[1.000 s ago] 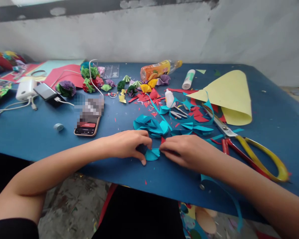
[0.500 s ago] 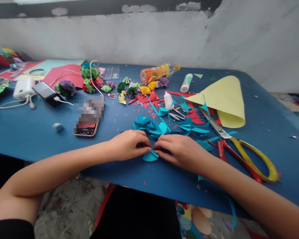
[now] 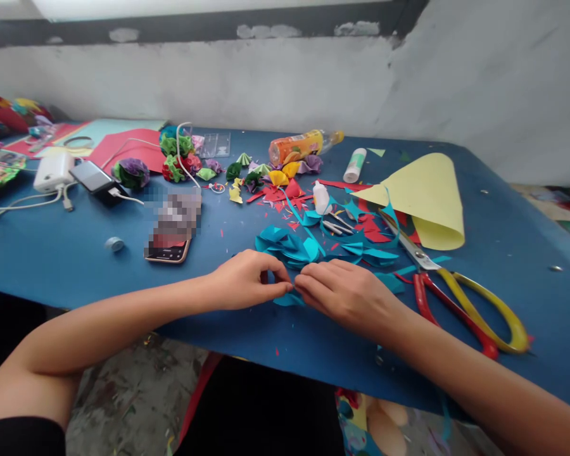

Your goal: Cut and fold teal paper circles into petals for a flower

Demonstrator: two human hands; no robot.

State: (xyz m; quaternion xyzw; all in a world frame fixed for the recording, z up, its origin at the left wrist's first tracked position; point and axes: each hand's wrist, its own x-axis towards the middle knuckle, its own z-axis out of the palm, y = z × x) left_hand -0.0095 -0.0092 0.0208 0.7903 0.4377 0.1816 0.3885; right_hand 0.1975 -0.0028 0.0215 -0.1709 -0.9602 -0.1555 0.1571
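Observation:
A small blue paper piece [image 3: 289, 299] lies between my two hands near the table's front edge, mostly covered by fingers. My left hand [image 3: 249, 278] pinches its left side between thumb and forefinger. From the right, my right hand [image 3: 342, 290] has its fingertips closed on the same piece. Just beyond the fingers sits a blue folded paper flower [image 3: 287, 246]. More blue folded pieces [image 3: 368, 253] lie to its right. Scissors [image 3: 422, 259] with one red and one yellow handle rest open, right of my right hand.
A phone [image 3: 173, 234] and a small round cap [image 3: 114, 244] lie left. Behind are a glue bottle [image 3: 322, 197], glue stick [image 3: 355, 166], orange-labelled bottle [image 3: 297, 148] and red scraps [image 3: 285, 196]. Yellow paper [image 3: 422, 193] curls at right. Cables run from a white charger [image 3: 54, 170].
The fingertips of both hands have drawn closer together, and less of the small blue piece shows between them. The whole view has shifted slightly.

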